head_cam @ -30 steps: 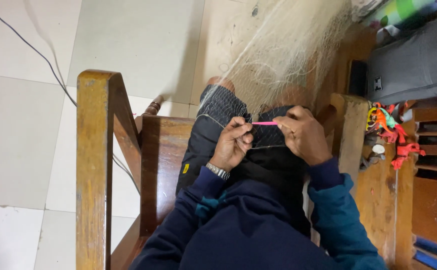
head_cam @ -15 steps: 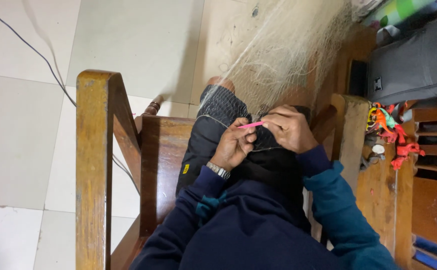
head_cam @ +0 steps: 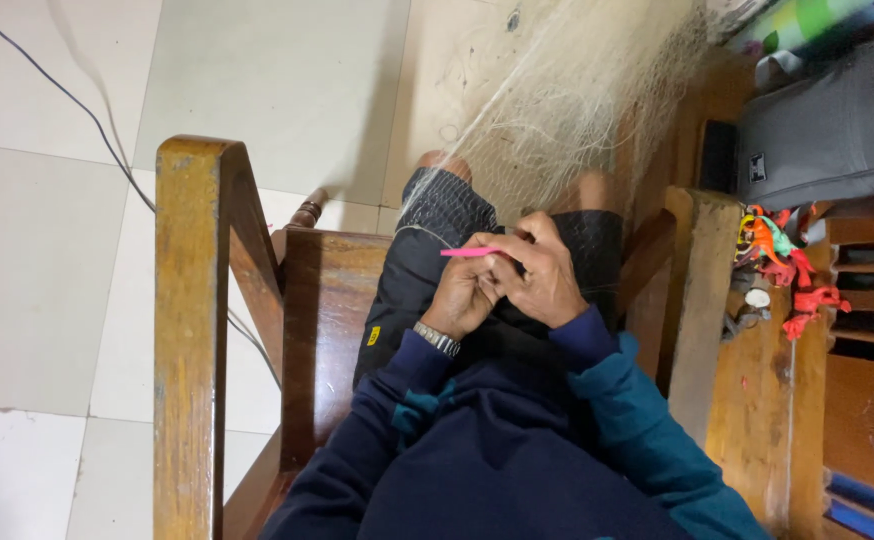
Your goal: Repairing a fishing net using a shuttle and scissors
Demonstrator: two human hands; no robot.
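I sit in a wooden chair (head_cam: 192, 330) with a pale, fine fishing net (head_cam: 577, 110) draped from my knees up and away over the floor. My hands meet over my lap on black shorts (head_cam: 427, 250). My right hand (head_cam: 549, 278) pinches a thin pink netting needle (head_cam: 465, 252), whose tip sticks out to the left. My left hand (head_cam: 460, 298), with a metal watch at the wrist, is closed on the net strands just under the needle. The two hands touch each other.
A second wooden armrest (head_cam: 702, 290) stands on my right. Beyond it lie small red, orange and green toy figures (head_cam: 782, 265) on a wooden surface, and a grey bag (head_cam: 837, 130). A dark cable (head_cam: 77, 100) runs across the white tiled floor on the left.
My right hand has moved left, up against my left hand, and the pink needle has been pushed leftward so its tip now pokes out past the left fingers.
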